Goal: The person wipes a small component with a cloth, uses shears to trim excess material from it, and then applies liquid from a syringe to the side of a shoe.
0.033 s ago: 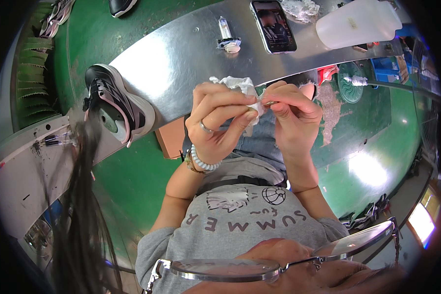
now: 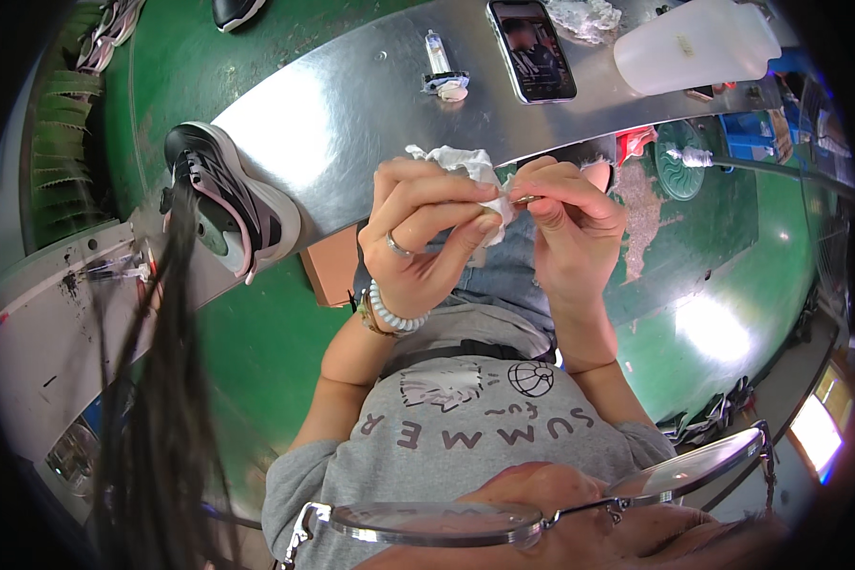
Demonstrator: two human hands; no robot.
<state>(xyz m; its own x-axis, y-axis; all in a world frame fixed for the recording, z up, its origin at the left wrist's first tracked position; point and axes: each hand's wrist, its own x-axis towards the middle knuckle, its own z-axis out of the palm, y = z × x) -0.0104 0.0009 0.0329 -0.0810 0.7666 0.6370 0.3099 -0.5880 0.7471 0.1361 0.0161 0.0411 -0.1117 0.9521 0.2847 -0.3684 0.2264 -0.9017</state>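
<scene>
Both hands (image 2: pixel 427 228) (image 2: pixel 570 223) w/ grip pinching crumpled white cloth (image 2: pixel 465 166) & small metal bit (image 2: pixel 524 199).

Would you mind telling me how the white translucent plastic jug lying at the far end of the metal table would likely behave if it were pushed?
The plastic jug lies on its side on the metal table, so a nudge would probably roll or slide it. Its translucent walls show no obvious liquid, so it is likely light for its size. The shiny tabletop looks smooth, so it may skid easily toward the phone.

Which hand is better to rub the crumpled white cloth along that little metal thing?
Probably the left hand: it already grips the crumpled white cloth, while the right hand pinches the small metal piece steady.
</scene>
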